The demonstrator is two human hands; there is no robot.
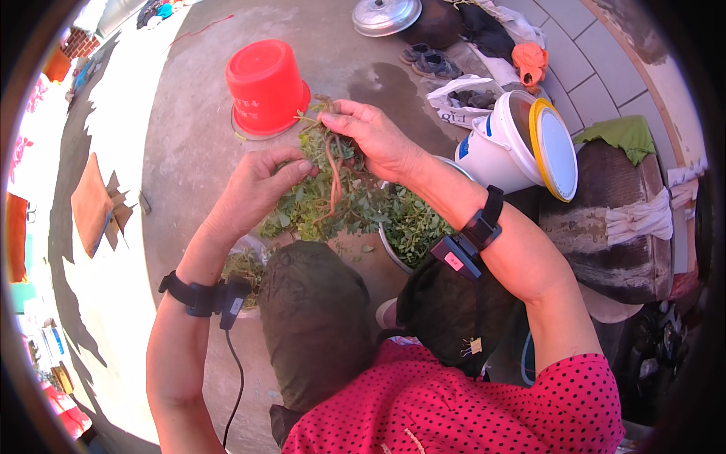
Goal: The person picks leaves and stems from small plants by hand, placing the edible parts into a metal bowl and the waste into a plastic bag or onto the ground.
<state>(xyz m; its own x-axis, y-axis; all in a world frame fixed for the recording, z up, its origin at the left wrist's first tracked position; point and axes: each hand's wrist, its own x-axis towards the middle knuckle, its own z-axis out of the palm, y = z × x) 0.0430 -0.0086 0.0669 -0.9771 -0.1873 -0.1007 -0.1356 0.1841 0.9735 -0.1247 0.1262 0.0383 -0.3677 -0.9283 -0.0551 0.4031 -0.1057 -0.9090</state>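
Note:
My right hand (378, 144) is closed around the upper end of a leafy green plant (333, 170) with long reddish-brown roots that dangle below the fingers. To its left, my left hand (261, 185) has thumb and forefinger pinched together beside the leaves; what lies between them is too small to make out. Under both hands is a mass of green leafy stems (314, 208). By my right knee, cut leaves (416, 223) fill a metal basin (395, 256). Stringy stems (240, 271) lie in a pale container next to my left knee.
An overturned red bucket (261, 83) stands ahead on concrete. At right are a tilted white bucket (488, 151) with a yellow-rimmed lid (556, 151), a white plastic bag (461, 94), dark shoes (432, 62) and a large brown jar (605, 219). A metal lid (386, 15) lies farther off.

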